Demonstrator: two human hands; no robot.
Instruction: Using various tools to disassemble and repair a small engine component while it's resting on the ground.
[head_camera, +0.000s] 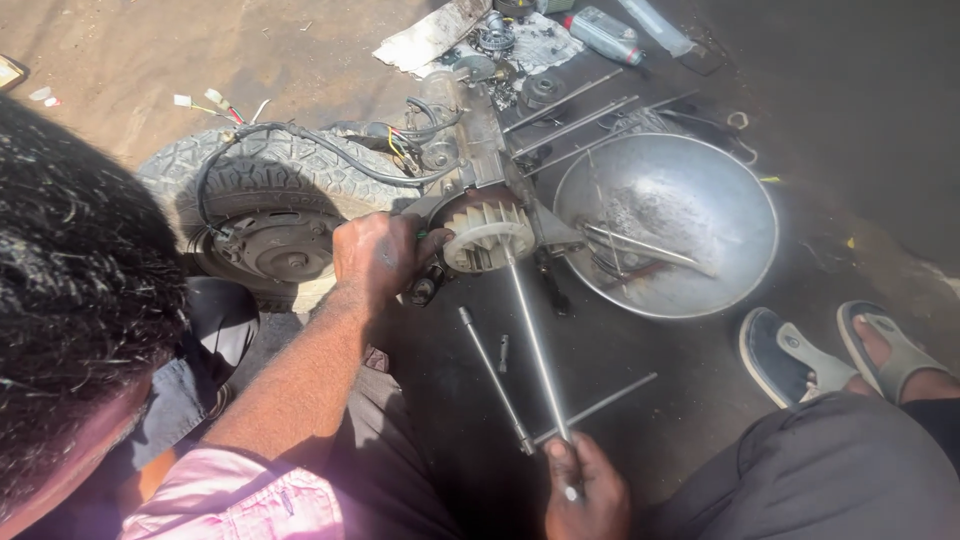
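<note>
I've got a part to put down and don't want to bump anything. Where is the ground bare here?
Bare dirt lies upper left, beyond the tyre. Dark ground is free right of the metal basin, above the sandalled feet. It is crowded around the white fan wheel, the loose rods and the parts heap.

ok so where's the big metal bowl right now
In the head view, the metal bowl sits on the ground at right of centre, just right of the white cooling fan, beyond the sandalled feet.

Left hand (378, 255) curled in grip, arm outstretched; right hand (585, 492) fisted, near body.
</note>
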